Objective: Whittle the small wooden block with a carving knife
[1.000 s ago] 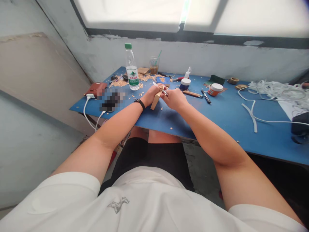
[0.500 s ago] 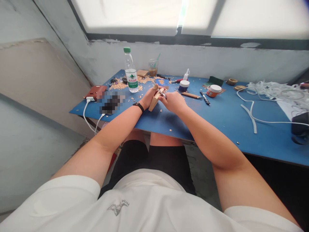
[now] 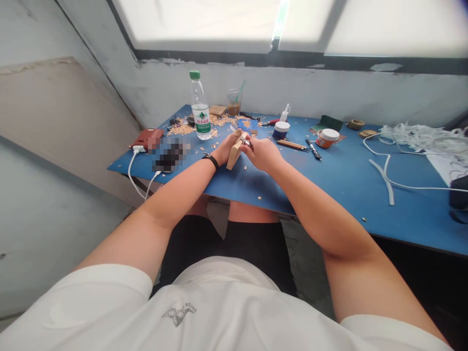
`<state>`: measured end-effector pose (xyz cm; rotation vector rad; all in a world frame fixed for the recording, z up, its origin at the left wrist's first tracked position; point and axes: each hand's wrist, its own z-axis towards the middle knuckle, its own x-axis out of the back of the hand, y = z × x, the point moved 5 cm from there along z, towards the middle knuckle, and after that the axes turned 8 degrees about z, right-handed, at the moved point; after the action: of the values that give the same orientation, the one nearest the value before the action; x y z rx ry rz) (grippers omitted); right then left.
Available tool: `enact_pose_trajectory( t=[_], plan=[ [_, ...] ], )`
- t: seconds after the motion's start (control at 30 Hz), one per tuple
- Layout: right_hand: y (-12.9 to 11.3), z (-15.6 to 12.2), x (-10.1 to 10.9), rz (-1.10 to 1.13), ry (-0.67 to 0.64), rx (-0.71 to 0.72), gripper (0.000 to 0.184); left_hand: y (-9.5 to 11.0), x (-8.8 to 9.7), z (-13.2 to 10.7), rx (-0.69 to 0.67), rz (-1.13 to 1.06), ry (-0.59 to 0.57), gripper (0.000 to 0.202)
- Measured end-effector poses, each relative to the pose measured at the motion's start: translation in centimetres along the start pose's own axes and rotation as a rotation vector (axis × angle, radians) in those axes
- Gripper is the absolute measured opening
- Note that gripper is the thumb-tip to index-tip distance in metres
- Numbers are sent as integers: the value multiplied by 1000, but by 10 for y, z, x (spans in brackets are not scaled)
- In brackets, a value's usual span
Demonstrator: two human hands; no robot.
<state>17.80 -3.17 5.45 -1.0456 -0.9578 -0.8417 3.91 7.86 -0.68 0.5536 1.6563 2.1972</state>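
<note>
My left hand (image 3: 225, 147), with a dark band at the wrist, is closed around a pale wooden block (image 3: 234, 157) held tilted above the front of the table. Against the block's upper part, my right hand (image 3: 265, 153) grips a small silvery carving tool (image 3: 247, 143). Its handle is hidden in my fingers, so I cannot make out the exact kind of blade. Both hands are close together, the right one touching or nearly touching the block's right side. A few loose wood chips (image 3: 245, 167) lie on the blue tabletop beneath them.
On the blue table (image 3: 329, 195) stand a water bottle (image 3: 202, 119), a drink cup (image 3: 234, 103), a blue jar (image 3: 281, 130) and an orange jar (image 3: 327, 138). Wood shavings (image 3: 183, 127) are heaped at the back left. Wooden-handled tools (image 3: 292, 145) and a pen (image 3: 313, 149) lie right of my hands.
The silvery tool's blade has turned and sits closer over the block's top edge. The block stays in my left hand. The whole view has shifted slightly.
</note>
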Motion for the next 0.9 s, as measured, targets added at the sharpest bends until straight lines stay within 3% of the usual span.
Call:
enact_pose_trajectory(
  t=[0.37, 0.53, 0.67, 0.9],
  plan=[
    [17, 15, -16, 80, 30, 129, 53, -4, 3, 5, 45, -3, 56, 77],
    [17, 14, -15, 103, 53, 107, 47, 0, 7, 4, -35, 126, 113, 75],
    [16, 12, -12, 100, 36, 107, 43, 2, 4, 4, -25, 172, 72, 61],
    [16, 8, -8, 148, 53, 67, 53, 22, 10, -3, -223, 406, 3, 51]
  ],
)
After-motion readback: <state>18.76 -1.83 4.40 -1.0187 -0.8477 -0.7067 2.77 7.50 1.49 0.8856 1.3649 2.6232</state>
